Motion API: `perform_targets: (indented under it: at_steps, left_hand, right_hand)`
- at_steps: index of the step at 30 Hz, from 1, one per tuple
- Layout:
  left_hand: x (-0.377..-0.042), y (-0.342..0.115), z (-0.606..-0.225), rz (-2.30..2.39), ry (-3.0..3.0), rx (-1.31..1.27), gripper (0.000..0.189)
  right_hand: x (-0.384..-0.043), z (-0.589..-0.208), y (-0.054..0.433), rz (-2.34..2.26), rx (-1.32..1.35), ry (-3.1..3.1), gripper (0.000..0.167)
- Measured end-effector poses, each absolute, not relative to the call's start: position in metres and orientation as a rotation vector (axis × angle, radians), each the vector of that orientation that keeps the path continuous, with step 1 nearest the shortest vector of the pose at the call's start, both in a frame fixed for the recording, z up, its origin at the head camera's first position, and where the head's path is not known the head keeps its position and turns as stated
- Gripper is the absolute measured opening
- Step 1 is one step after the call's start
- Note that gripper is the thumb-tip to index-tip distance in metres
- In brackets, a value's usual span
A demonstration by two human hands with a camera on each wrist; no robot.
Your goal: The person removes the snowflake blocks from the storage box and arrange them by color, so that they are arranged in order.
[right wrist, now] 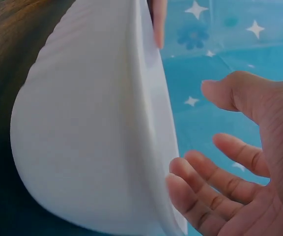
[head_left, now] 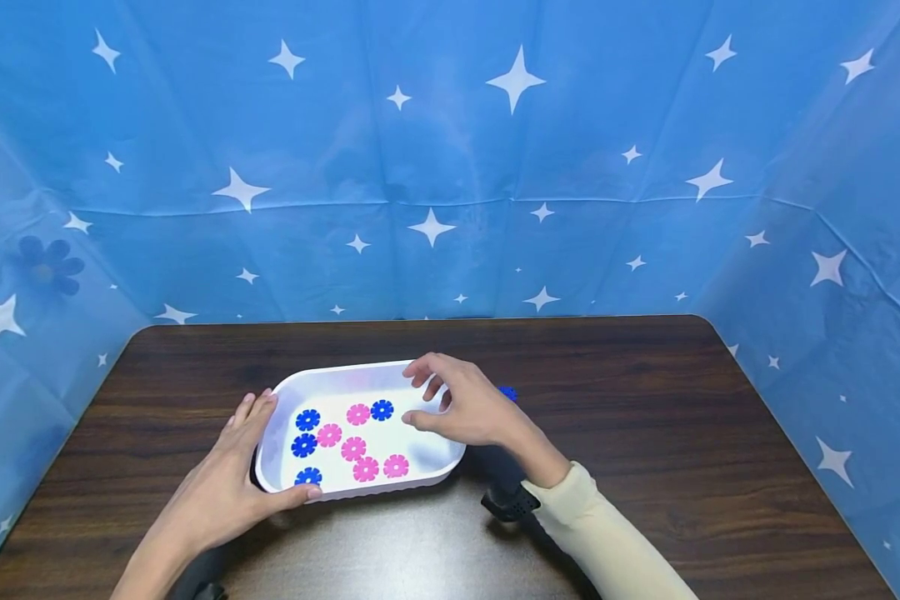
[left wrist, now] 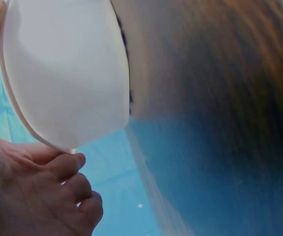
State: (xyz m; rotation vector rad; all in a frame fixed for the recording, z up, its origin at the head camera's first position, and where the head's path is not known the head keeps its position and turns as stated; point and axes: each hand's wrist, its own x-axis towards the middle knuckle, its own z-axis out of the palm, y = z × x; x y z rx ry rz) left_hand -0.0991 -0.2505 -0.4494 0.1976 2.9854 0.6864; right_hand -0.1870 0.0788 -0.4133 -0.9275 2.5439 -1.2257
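A white oval-ended plastic tray (head_left: 427, 479) stands on the table with several blue and pink notched plastic discs lying flat inside, among them a blue disc (head_left: 382, 410) and a pink disc (head_left: 396, 466). My left hand (head_left: 228, 479) grips the tray's left end, thumb on the near rim and fingers at the far left side. The left wrist view shows those fingers (left wrist: 65, 167) against the rim. Over the tray's right end hovers my right hand (head_left: 461, 404), fingers loosely bent and thumb apart. In the right wrist view this hand (right wrist: 240, 182) holds nothing.
Another blue disc (head_left: 508, 392) lies on the dark wooden table (head_left: 645, 433), partly hidden behind the right wrist. A blue cloth (head_left: 450, 150) with white stars hangs behind the table and along both sides. The right wrist wears a black band (head_left: 510, 504).
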Motion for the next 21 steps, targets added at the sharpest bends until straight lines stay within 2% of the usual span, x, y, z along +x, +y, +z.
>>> perform_targets:
  at_steps: [15, 21]
  left_hand:
    - [-0.099, -0.25, -0.448, 0.662, 2.98, 0.188, 0.132]
    - [-0.099, -0.25, -0.448, 0.666, 2.981, 0.201, 0.132]
  right_hand:
    - [-0.194, -0.433, 0.037, -1.05, -0.882, 2.524, 0.061]
    - [-0.197, -0.442, 0.026, -0.958, -0.851, 2.594, 0.059]
